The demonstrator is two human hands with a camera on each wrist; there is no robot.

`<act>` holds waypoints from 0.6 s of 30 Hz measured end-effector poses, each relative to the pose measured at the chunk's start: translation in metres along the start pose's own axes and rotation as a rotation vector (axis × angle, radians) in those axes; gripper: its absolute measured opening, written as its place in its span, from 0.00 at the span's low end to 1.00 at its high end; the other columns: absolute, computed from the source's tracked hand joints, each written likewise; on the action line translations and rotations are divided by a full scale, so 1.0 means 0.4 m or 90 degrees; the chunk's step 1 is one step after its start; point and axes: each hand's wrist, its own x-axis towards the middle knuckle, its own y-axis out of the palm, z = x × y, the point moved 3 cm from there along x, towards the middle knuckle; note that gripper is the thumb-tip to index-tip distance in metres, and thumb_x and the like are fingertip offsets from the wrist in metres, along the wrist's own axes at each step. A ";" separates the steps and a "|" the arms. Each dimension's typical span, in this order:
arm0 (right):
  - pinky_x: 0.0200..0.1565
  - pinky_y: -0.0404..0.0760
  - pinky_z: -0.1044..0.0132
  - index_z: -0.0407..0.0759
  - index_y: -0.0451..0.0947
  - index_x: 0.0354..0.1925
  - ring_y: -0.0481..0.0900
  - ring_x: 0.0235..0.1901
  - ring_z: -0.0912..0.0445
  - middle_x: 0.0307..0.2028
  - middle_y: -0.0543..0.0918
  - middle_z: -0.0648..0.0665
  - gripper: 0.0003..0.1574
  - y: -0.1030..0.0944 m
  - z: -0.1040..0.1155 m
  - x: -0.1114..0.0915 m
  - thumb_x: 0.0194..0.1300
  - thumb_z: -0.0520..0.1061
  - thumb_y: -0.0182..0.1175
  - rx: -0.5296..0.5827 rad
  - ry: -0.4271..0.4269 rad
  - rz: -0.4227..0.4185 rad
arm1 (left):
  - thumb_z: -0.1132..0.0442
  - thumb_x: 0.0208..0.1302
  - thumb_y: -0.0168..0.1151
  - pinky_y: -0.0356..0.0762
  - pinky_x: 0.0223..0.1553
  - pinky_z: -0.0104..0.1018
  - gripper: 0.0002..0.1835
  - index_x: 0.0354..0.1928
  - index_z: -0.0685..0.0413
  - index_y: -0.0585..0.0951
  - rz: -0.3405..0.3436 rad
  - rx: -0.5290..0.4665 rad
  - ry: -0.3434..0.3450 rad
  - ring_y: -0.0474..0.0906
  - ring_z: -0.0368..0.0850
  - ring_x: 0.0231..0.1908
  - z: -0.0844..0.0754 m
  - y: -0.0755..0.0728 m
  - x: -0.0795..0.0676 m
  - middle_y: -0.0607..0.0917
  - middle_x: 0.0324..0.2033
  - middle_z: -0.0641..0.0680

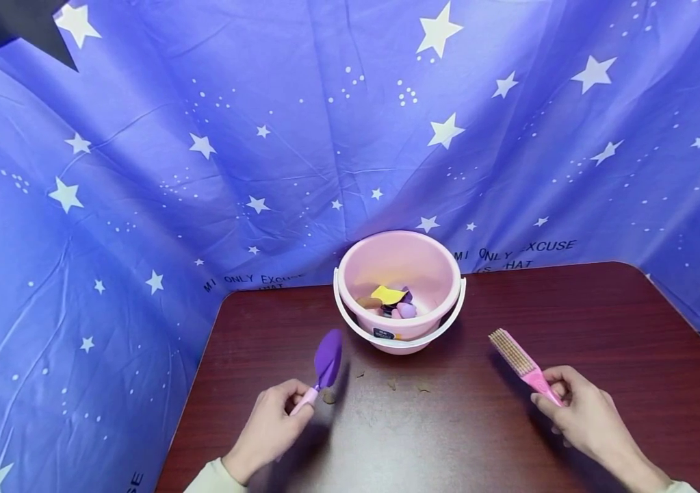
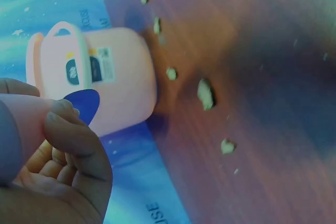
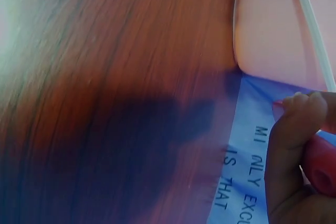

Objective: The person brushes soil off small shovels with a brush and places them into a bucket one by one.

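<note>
In the head view my left hand [image 1: 272, 421] pinches the light pink handle of a small toy trowel [image 1: 328, 356], its purple blade tilted up over the table. My right hand [image 1: 586, 414] grips a pink brush [image 1: 517, 356] by its handle, bristles facing the left, off to the right side. Several small brownish crumbs [image 1: 392, 385] lie on the table between the two hands; the left wrist view shows these lumps [image 2: 206, 94] closer. Both tools look raised above the surface, with shadows beneath them.
A pink bucket [image 1: 399, 260] with a white handle stands at the table's back edge. Inside it are a yellow piece [image 1: 389, 295] and several purple and pink items. The dark red-brown table [image 1: 460, 438] meets a blue star-patterned cloth [image 1: 300, 171] behind and at the sides.
</note>
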 end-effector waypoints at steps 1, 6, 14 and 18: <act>0.11 0.70 0.67 0.42 0.72 0.45 0.72 0.11 0.63 0.23 0.75 0.52 0.21 -0.004 -0.004 0.000 0.54 0.39 0.68 -0.003 -0.001 -0.004 | 0.70 0.46 0.61 0.65 0.19 0.26 0.09 0.26 0.45 0.80 -0.008 0.005 -0.004 0.66 0.31 0.16 -0.002 -0.008 0.004 0.73 0.17 0.37; 0.17 0.69 0.70 0.42 0.75 0.41 0.71 0.13 0.67 0.22 0.76 0.56 0.18 -0.026 -0.028 -0.001 0.52 0.40 0.68 -0.042 -0.020 -0.038 | 0.69 0.45 0.62 0.66 0.20 0.28 0.08 0.27 0.47 0.81 -0.046 0.027 -0.020 0.68 0.32 0.17 -0.014 -0.043 0.027 0.75 0.17 0.38; 0.26 0.62 0.74 0.44 0.78 0.37 0.67 0.22 0.72 0.24 0.76 0.58 0.16 -0.046 -0.076 0.000 0.49 0.44 0.71 -0.090 -0.035 -0.089 | 0.68 0.45 0.63 0.68 0.22 0.29 0.08 0.27 0.46 0.80 -0.085 0.068 -0.003 0.69 0.32 0.16 -0.047 -0.079 0.064 0.76 0.18 0.38; 0.26 0.62 0.73 0.44 0.78 0.37 0.66 0.22 0.71 0.24 0.76 0.57 0.16 -0.051 -0.101 0.000 0.50 0.46 0.71 -0.096 -0.031 -0.093 | 0.67 0.45 0.63 0.68 0.23 0.30 0.07 0.27 0.46 0.81 -0.097 0.081 0.005 0.70 0.33 0.17 -0.073 -0.096 0.083 0.77 0.18 0.39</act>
